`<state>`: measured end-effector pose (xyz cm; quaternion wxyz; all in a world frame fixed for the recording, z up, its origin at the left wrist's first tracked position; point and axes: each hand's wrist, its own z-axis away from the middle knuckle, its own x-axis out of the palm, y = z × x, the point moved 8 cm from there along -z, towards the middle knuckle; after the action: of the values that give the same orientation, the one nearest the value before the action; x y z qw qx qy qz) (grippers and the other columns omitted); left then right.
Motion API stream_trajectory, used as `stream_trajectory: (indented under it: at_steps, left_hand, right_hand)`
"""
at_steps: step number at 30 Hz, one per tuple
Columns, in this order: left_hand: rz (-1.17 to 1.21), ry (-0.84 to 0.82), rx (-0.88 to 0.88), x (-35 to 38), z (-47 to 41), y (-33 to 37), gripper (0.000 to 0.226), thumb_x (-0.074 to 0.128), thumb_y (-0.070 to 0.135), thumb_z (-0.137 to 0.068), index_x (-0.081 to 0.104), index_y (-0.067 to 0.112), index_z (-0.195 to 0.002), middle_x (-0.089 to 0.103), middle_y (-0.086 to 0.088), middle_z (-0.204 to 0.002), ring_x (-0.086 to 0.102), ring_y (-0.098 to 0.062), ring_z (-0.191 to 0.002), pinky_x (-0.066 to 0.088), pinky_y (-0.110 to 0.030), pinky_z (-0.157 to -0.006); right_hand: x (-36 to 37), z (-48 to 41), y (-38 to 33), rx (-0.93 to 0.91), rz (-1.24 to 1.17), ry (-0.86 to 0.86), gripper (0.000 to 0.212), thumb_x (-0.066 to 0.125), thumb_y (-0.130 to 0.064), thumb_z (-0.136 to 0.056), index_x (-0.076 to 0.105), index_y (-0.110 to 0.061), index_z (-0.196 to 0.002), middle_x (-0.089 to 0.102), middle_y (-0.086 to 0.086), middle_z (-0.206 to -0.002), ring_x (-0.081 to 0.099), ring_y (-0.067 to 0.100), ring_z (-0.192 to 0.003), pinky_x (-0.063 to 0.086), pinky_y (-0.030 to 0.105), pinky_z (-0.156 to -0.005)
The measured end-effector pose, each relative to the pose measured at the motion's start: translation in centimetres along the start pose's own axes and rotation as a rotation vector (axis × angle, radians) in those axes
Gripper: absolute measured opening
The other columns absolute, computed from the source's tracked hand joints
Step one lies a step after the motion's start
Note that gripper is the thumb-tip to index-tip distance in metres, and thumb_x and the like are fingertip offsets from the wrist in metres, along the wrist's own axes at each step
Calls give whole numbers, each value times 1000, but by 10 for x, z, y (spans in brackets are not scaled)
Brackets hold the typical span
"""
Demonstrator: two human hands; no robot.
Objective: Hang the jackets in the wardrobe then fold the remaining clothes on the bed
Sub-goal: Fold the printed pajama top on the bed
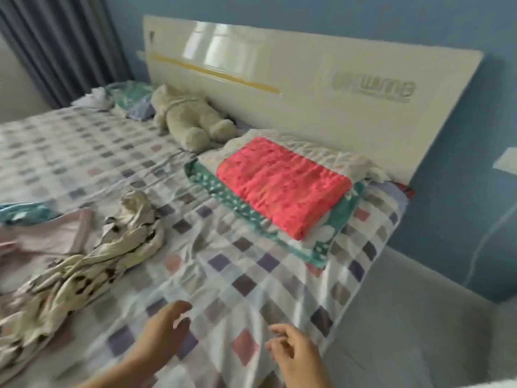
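Below, both hands hovered over checked bedsheet [223, 261], near bed's edge. Left hand [165, 329] had fingers loosely spread, grip empty. Right hand [296, 351] had fingers half curled, grip empty too. Crumpled cream-and-black patterned garment [92, 264] lay left on bed, overlapping pale pink garment [42, 236]. Folded red cloth [282, 186] sat atop folded teal stack [251, 217] by headboard [321, 88]. Plush toy [190, 119] lay beside stack. Frame blurred.

Head view, near, facing down over bed [251, 275].
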<state>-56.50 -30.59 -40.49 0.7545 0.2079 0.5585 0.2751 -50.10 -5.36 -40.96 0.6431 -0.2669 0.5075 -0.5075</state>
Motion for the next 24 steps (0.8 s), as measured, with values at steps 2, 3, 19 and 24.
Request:
stream_trajectory:
  at_steps: [2, 3, 19, 24]
  left_hand:
    - [-62, 125, -135, -29, -8, -87, 28, 56, 10, -89, 56, 21, -116, 59, -5, -121, 54, -21, -114, 34, -20, -82]
    - [-68, 136, -209, -37, -7, -129, 31, 57, 9, -88, 56, 18, -118, 57, -5, -122, 52, -21, -116, 35, -21, -84]
    - [-191, 427, -538, -183, -84, -386, 63, 63, 43, -81, 37, 19, -133, 56, -8, -125, 49, -29, -118, 40, -43, -94]
    - [115, 236, -421, -164, -69, -385, 23, 70, 24, -80, 59, 15, -99, 63, 1, -93, 57, -18, -88, 43, -27, -74]
  right_hand:
    - [72, -25, -6, 27, 88, -160, 42, 55, -5, -85, 64, -42, -67, 70, -15, -66, 65, 5, -68, 50, 19, -76]
    - [108, -36, -5, 60, 105, -230, 35, 54, -4, -85, 64, -35, -71, 71, -13, -66, 65, 7, -67, 50, 26, -77]
    - [422, -117, -86, -15, 200, -685, 17, 50, -7, -93, 58, -22, -96, 67, 2, -90, 62, 13, -77, 47, 20, -68]
    - [456, -141, -128, -170, 253, -534, 24, 50, -8, -93, 55, -19, -113, 62, 0, -95, 61, 13, -81, 47, 18, -66]
